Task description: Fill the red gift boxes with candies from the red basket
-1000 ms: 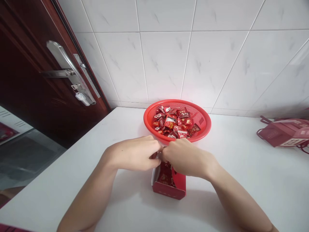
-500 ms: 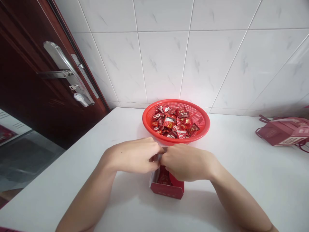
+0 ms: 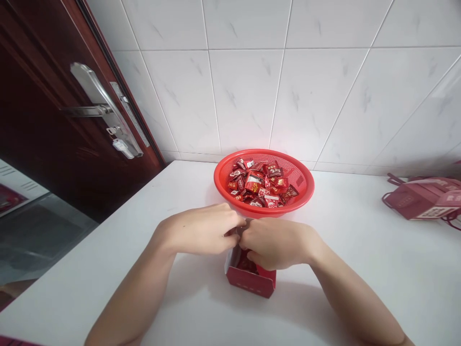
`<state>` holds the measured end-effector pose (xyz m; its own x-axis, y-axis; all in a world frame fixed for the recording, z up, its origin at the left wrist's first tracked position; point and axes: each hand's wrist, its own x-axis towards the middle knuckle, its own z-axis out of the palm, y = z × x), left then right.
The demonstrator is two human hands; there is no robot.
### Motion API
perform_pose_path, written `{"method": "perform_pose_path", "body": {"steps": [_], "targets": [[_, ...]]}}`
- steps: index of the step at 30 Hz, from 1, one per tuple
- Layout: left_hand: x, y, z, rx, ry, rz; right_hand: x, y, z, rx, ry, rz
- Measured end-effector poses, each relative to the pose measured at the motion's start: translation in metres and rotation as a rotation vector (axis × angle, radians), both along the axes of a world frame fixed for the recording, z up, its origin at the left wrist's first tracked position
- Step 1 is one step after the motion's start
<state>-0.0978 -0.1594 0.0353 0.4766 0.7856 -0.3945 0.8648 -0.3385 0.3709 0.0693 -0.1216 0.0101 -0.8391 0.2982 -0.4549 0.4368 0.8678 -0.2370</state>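
An open red box (image 3: 251, 281) stands on the white table, with dark red wrapped pieces inside it. My left hand (image 3: 211, 229) is at the box's far left side, its fingers closed in a pinch at the far end. Touching it from the right, my right hand (image 3: 277, 242) is curled over the box's far right part. What the fingertips of both hands grip is hidden. Just behind the hands sits a red mesh basket (image 3: 306, 185) holding many red wrapped sweets (image 3: 255, 181).
A dark pink box with cord handles (image 3: 414, 199) lies on the table (image 3: 345, 288) at the right. White wall tiles rise behind the table. To the left is a dark red door with a metal handle (image 3: 88, 111) and keys (image 3: 122, 148).
Both hands stay at the far end of the box. The right hand's fingers have shifted slightly, and the view has moved a little.
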Motion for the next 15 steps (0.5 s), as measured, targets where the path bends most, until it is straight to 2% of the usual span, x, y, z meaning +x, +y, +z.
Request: {"method": "perform_pose_path", "body": {"steps": [9,15], "targets": [[0.001,0.000,0.002,-0.007,-0.005,-0.004,-0.002,0.008,0.001,-0.046,-0.027,-0.012],[0.002,-0.002,0.002,-0.001,-0.001,0.020,0.032,0.010,0.021,-0.120,0.194,0.018]]}}
